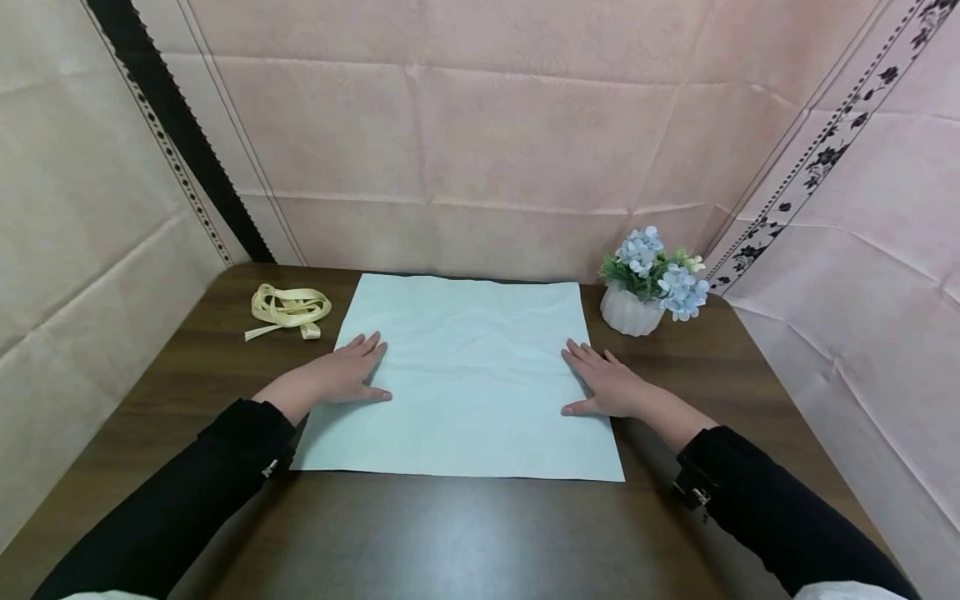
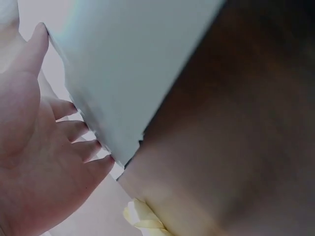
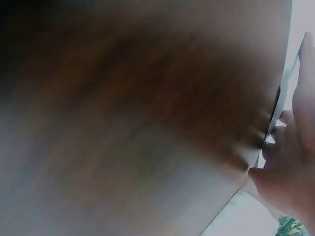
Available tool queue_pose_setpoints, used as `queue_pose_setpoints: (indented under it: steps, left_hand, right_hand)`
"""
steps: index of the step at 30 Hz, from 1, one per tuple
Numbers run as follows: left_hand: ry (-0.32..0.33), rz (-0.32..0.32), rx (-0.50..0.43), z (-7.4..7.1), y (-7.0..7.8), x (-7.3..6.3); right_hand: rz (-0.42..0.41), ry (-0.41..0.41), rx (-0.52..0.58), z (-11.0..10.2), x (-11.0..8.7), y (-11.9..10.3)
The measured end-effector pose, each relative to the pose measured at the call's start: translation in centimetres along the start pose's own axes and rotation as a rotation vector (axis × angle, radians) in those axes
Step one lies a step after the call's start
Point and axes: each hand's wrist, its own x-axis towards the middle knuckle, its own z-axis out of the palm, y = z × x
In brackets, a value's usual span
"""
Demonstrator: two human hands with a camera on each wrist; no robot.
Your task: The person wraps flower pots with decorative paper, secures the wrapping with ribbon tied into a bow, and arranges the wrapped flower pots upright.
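A pale blue rectangular sheet (image 1: 472, 375), slightly creased, lies spread flat on the brown wooden table (image 1: 450, 533). My left hand (image 1: 341, 372) rests on its left side, fingers straight and thumb apart. On the right edge of the sheet lies my right hand (image 1: 607, 385), palm down with fingers straight. In the left wrist view the fingertips (image 2: 74, 130) touch the sheet (image 2: 118, 64). The right wrist view shows the right hand (image 3: 290, 152) at the edge of the sheet (image 3: 281, 105).
A bundled pale yellow ribbon (image 1: 292, 308) lies at the back left of the table. Toward the back right stands a white ribbed pot (image 1: 632, 311) with blue artificial flowers (image 1: 641, 252). Patterned cloth (image 1: 487, 150) hangs behind and at both sides.
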Motion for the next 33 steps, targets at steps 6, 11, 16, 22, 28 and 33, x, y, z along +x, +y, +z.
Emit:
queue_pose_setpoints:
  steps: [6, 11, 16, 22, 28, 33]
  left_hand:
    - [-0.003, 0.002, -0.002, 0.1, 1.2, 0.0]
    - [0.012, -0.002, 0.015, 0.0, 1.7, -0.2]
    - [0.01, 0.008, 0.017, -0.2, 2.1, -0.2]
    - [0.005, 0.002, 0.024, -0.1, 2.1, -0.1]
    - [0.009, 0.004, 0.016, 0.0, 2.2, -0.2]
    - [0.021, 0.015, 0.024, 0.2, 2.2, -0.4]
  right_hand:
    - [0.016, -0.019, -0.006, -0.2, -1.1, 0.1]
    - [0.004, -0.007, 0.007, -0.4, -1.5, -0.1]
    - [-0.016, -0.027, 0.051, -0.6, -1.9, 0.4]
    - [0.05, 0.062, 0.143, -1.1, -3.1, 2.0]
    - [0.22, 0.227, 0.164, -1.9, -4.0, 4.3]
    - [0.342, 0.315, 0.236, -2.3, -4.2, 5.8]
